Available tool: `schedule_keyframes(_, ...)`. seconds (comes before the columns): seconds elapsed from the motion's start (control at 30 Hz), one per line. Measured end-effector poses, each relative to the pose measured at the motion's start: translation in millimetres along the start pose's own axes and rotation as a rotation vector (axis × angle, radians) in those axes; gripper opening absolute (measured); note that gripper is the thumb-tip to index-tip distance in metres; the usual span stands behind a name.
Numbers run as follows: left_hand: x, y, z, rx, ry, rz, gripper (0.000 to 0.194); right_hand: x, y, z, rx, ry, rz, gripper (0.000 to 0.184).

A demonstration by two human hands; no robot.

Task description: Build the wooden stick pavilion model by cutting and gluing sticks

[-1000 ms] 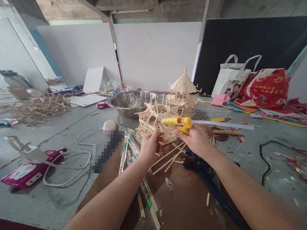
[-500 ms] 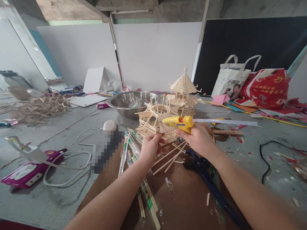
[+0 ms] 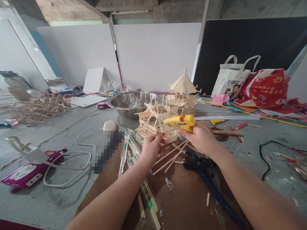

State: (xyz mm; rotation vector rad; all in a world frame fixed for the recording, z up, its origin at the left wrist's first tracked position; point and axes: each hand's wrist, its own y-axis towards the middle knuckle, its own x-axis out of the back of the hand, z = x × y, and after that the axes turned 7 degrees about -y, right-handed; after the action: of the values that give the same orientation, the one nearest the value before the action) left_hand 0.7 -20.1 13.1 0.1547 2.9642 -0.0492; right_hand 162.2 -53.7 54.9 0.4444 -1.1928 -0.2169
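My right hand is wrapped round a yellow glue gun, with a long translucent glue stick poking out of its back. The nozzle points left, over the slatted roof of a pavilion model built from wooden sticks. At the model's near edge, my left hand is closed in a pinch; what lies between its fingertips is too small to make out. Behind stands a taller part with a pointed stick roof. Loose chopsticks and wrapped chopsticks lie below my hands.
Dark blue-handled cutters rest on the brown board by my right forearm. A steel bowl stands behind the model. Leftward are a purple power strip, white cable and a stick pile. Bags sit back right.
The glue gun has tipped slightly, its rear glue stick now higher at the far end. My right hand has shifted a little to the right. The left hand stays nearly still.
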Motion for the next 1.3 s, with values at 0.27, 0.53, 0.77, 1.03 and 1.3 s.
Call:
schedule_keyframes(0.27, 0.2, -4.2, 0.8, 0.096, 0.038, 0.029, 0.025, 20.3, 0.5, -11.0, -0.106, -0.001, 0.016, 0.041)
schedule_keyframes(0.53, -1.0, -10.3, -1.1, 0.079, 0.115, -0.006, 0.016, 32.9, 0.5, -31.6, -0.305, 0.256, 0.045, 0.045)
schedule_keyframes(0.77, 3.8, -2.8, 4.1, 0.027, 0.115, -0.124, 0.020, 36.5, -1.1, -35.8, -0.327, 0.442, -0.006, 0.044)
schedule_keyframes(1.03, 8.2, 1.5, 6.0, 0.001, 0.056, -0.239, 0.019, 40.3, -2.1, -32.2, -0.346, 0.490, -0.038, 0.042)
schedule_keyframes(1.3, 9.1, 1.6, 8.5, -0.029, 0.066, -0.241, 0.016, 42.3, -1.9, -26.3, -0.356, 0.585, -0.022, 0.038)
